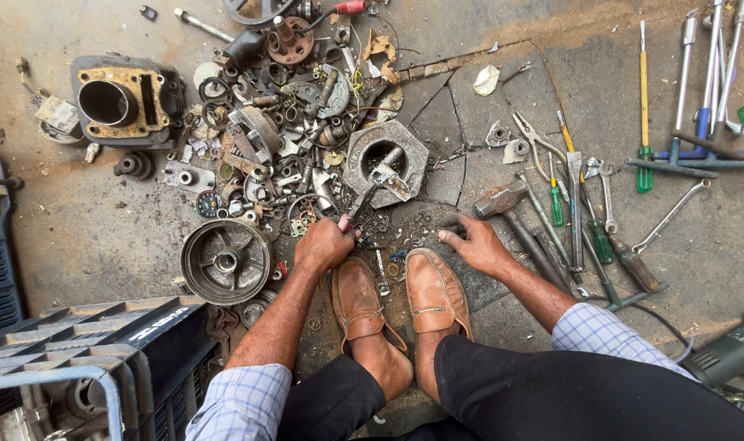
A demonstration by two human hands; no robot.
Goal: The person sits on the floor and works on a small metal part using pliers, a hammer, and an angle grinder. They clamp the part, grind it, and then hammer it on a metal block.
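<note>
Nearest the camera, at six o'clock, two legs in black trousers end in two tan leather loafers (404,302) planted on a cracked, dusty concrete floor (86,237) strewn with metal filings. At eight o'clock stand dark plastic crates (102,343).

Just beyond the shoes, the left hand (324,243) is closed in a fist around the handles of a pair of pliers (362,204), whose nose points toward twelve o'clock at a small metal part (388,175) lying across the bore of a grey hexagonal casting (386,159). The right hand (476,243), at about one o'clock from the shoes, rests half-open on the floor with fingers spread, holding nothing, its fingertips beside small washers and just short of a hammer (511,211).

At nine o'clock from the left hand lies one round brake drum (226,261). Further out, at eleven o'clock, sits one engine cylinder block (127,100) beside a heap of loose gears, springs and brackets (282,139). At two o'clock lie spanners, three green-handled screwdrivers (643,106) and one more pair of pliers (535,140). A power tool (731,353) shows at four o'clock.
</note>
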